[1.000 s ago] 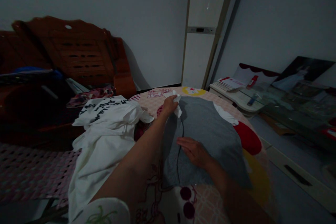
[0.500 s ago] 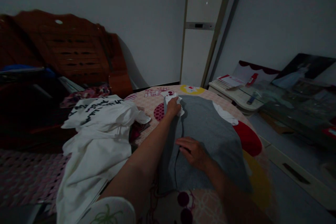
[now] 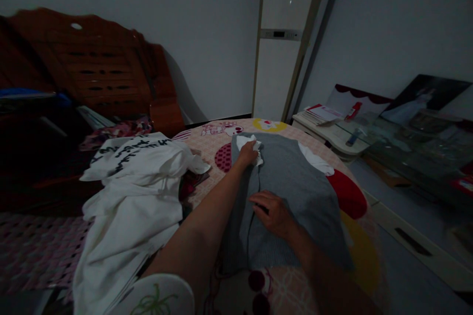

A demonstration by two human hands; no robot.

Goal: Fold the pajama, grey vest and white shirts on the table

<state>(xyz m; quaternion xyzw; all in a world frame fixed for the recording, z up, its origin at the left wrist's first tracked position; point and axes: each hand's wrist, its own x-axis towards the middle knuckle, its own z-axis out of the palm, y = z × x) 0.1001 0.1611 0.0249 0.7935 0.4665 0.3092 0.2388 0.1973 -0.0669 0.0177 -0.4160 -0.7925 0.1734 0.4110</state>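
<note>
A grey knit top (image 3: pixel 306 192) with white sleeves lies on the round table, its ribbed hem towards me. The left side of the top is folded inward in a long strip, and a dark gap runs along the strip's edge. At the far end of the strip, my left hand (image 3: pixel 249 153) is closed on a white sleeve (image 3: pixel 244 141) bunched under its fingers. Closer to me, my right hand (image 3: pixel 272 211) grips the strip's edge between thumb and fingers. The other white sleeve (image 3: pixel 318 160) sticks out at the top's far right.
The table wears a pink patterned cloth (image 3: pixel 210 133). White clothes (image 3: pixel 136 206) with black lettering are heaped at the left. Behind them stands a carved wooden bench (image 3: pixel 99 69). A glass-topped cabinet (image 3: pixel 399 142) with papers stands right, and a tall white air conditioner (image 3: pixel 275 74) at the back.
My left hand has drawn the white sleeve slightly right and towards me, onto the grey top. The right hand has hardly moved. The view has shifted a little.
</note>
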